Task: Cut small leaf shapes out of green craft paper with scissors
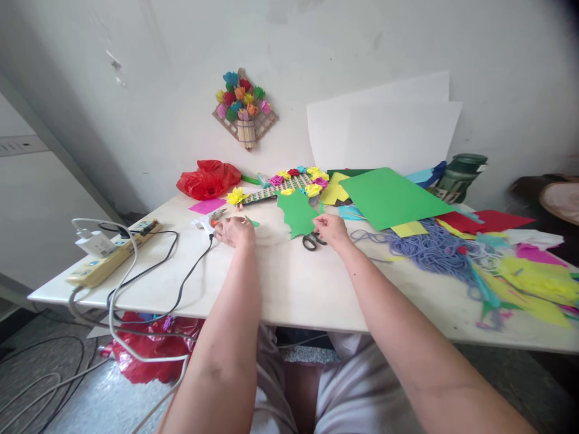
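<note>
My left hand (pixel 235 231) is low over the table with its fingers partly spread, beside a white glue gun (pixel 204 223) with an orange part. Its fingertips reach the gun's near side, and whether they touch it is unclear. Just right of that hand shows a small green paper leaf (pixel 256 224). Thumb and fingers of my right hand (pixel 331 229) are pinched together at the edge of a jagged green paper sheet (pixel 296 212); what is between them is too small to make out. Black-handled scissors (pixel 310 242) lie under and beside this hand.
Behind is a woven strip with paper flowers (pixel 289 182). To the right lie a large green sheet (pixel 393 198), purple yarn (pixel 427 250) and paper scraps. A power strip (pixel 113 256) and cables occupy the left; a red plastic bag (pixel 208 179) sits at the back.
</note>
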A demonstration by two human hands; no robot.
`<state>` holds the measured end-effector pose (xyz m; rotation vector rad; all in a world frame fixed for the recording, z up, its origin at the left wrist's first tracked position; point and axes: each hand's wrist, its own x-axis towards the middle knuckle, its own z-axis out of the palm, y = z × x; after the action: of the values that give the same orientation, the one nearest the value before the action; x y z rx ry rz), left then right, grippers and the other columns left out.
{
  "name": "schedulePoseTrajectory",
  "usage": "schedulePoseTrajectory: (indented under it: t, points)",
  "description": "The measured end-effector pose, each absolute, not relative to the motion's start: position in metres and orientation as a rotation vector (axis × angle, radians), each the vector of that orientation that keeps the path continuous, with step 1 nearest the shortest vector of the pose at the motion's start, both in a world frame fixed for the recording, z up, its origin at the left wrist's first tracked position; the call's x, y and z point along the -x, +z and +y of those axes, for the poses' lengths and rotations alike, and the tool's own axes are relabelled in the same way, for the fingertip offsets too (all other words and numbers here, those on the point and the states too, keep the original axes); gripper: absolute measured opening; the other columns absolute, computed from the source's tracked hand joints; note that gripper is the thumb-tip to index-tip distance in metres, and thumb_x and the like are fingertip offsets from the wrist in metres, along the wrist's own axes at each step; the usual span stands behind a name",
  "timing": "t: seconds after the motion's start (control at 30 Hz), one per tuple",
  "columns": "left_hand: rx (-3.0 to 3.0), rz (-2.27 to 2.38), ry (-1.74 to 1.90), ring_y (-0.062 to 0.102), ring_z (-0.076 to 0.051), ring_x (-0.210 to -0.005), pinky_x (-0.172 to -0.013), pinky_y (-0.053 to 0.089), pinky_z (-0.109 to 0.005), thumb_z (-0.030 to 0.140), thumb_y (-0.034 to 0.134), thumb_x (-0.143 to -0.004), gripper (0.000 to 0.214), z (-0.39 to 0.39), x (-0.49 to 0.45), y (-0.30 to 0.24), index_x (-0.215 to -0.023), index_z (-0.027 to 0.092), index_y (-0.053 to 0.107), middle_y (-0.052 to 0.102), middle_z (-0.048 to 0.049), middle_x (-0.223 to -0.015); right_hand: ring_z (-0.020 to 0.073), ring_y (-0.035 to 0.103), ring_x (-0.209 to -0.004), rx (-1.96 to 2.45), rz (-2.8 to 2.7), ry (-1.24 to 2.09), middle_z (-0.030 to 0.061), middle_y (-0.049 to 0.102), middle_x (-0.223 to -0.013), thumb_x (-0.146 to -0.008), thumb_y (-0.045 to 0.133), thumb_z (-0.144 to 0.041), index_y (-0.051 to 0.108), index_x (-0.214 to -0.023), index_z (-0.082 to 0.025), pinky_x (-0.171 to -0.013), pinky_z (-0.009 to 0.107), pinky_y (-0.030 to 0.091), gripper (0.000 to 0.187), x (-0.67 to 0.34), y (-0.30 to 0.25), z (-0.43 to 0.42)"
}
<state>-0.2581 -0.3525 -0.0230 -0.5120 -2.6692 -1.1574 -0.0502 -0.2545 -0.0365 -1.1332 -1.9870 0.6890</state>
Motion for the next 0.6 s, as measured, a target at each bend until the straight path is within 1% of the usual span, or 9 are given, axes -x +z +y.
schedulePoseTrajectory:
  t: [0.1, 0.2, 0.27, 0.33, 0.4, 0.47, 0.53, 0.6]
  points:
    - [0.459, -2.656, -1.183, 0.035, -0.031, -0.117, -0.093, 0.028, -0.045, 0.031, 0.057, -0.069, 0.025, -0.352, 0.261, -0.025, -0.092, 0.024, 0.063, 0.056, -0.0094, -0.113, 0.0168, 0.061, -0.069, 1.237, -2.182, 0.392, 0.0028, 0.068, -0.076, -0.073, 0.051, -0.030, 0.067, -0.077, -0.022, -0.060, 0.026, 0.043, 0.019, 0.045, -0.029, -0.259]
    - [0.636, -2.493, -1.318, 0.043, -0.030, -0.111, -0.089, 0.032, -0.042, 0.027, 0.056, -0.070, 0.025, -0.348, 0.255, -0.028, -0.094, 0.022, 0.062, 0.060, -0.0109, -0.104, 0.0210, 0.061, -0.081, 1.306, -2.315, 0.187, 0.0054, 0.069, -0.085, -0.073, 0.049, -0.027, 0.068, -0.079, -0.023, -0.066, 0.028, 0.042, 0.021, 0.041, -0.020, -0.265]
    - [0.855, -2.438, -1.505, 0.054, -0.026, -0.095, -0.082, 0.037, -0.038, 0.025, 0.054, -0.071, 0.019, -0.341, 0.247, -0.031, -0.087, 0.020, 0.063, 0.064, -0.0102, -0.091, 0.0219, 0.061, -0.083, 1.359, -2.352, 0.117, 0.0067, 0.068, -0.088, -0.075, 0.046, -0.025, 0.069, -0.082, -0.023, -0.067, 0.029, 0.042, 0.024, 0.040, -0.017, -0.267]
    - [1.075, -2.471, -1.741, 0.059, -0.021, -0.072, -0.070, 0.041, -0.032, 0.030, 0.057, -0.069, 0.013, -0.332, 0.238, -0.037, -0.073, 0.020, 0.063, 0.064, -0.0066, -0.069, 0.0222, 0.061, -0.085, 1.416, -2.373, 0.090, 0.0075, 0.068, -0.090, -0.075, 0.046, -0.023, 0.069, -0.085, -0.023, -0.067, 0.029, 0.042, 0.025, 0.039, -0.015, -0.269]
    - [1.209, -2.483, -1.983, 0.055, -0.016, -0.052, -0.058, 0.040, -0.027, 0.035, 0.061, -0.065, 0.016, -0.323, 0.229, -0.044, -0.063, 0.019, 0.061, 0.059, -0.0038, -0.052, 0.0227, 0.061, -0.086, 1.458, -2.400, 0.094, 0.0077, 0.068, -0.093, -0.074, 0.048, -0.023, 0.069, -0.087, -0.023, -0.067, 0.029, 0.042, 0.025, 0.039, -0.015, -0.271]
    - [1.235, -2.501, -2.174, 0.048, -0.013, -0.038, -0.048, 0.037, -0.025, 0.035, 0.067, -0.059, 0.020, -0.316, 0.220, -0.050, -0.067, 0.017, 0.060, 0.056, -0.0013, -0.045, 0.0231, 0.060, -0.088, 1.453, -2.444, 0.115, 0.0073, 0.068, -0.094, -0.073, 0.049, -0.026, 0.069, -0.088, -0.024, -0.068, 0.030, 0.042, 0.025, 0.040, -0.014, -0.273]
    - [1.254, -2.510, -2.252, 0.045, -0.011, -0.033, -0.043, 0.034, -0.023, 0.035, 0.071, -0.055, 0.030, -0.311, 0.214, -0.053, -0.076, 0.017, 0.060, 0.054, 0.0007, -0.041, 0.0235, 0.060, -0.089, 1.410, -2.496, 0.129, 0.0067, 0.068, -0.095, -0.073, 0.052, -0.031, 0.068, -0.090, -0.025, -0.069, 0.030, 0.042, 0.025, 0.040, -0.014, -0.276]
    - [1.248, -2.572, -2.253, 0.045, -0.012, -0.032, -0.040, 0.034, -0.023, 0.034, 0.073, -0.053, 0.031, -0.308, 0.210, -0.053, -0.075, 0.017, 0.060, 0.054, 0.0005, -0.040, 0.0239, 0.060, -0.091, 1.366, -2.545, 0.120, 0.0067, 0.068, -0.097, -0.073, 0.053, -0.036, 0.068, -0.092, -0.025, -0.070, 0.031, 0.042, 0.027, 0.041, -0.013, -0.279]
